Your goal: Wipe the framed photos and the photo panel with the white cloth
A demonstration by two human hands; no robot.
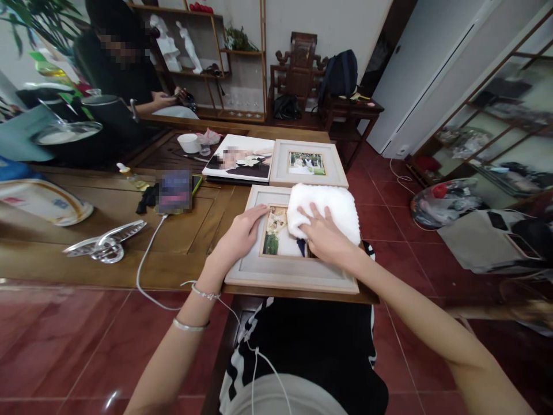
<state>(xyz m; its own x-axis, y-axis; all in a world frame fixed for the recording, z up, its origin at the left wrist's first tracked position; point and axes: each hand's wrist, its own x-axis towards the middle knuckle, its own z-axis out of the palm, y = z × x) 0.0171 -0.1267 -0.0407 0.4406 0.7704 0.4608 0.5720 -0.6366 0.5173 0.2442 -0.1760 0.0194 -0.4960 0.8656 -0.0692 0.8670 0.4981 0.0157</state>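
A light wooden picture frame with a wide pale mat lies flat at the near edge of the table, a photo in its middle. My left hand rests on the frame's left side, fingers stretched out. Over the upper right part of the frame, a folded white cloth covers part of the photo. My right hand lies on that cloth with fingers spread, pressing it down from above.
Behind are a second picture frame and a photo album. Left on the wooden table are a silver clip, a phone with a white cable, a small bottle and a white bowl. Another person sits across.
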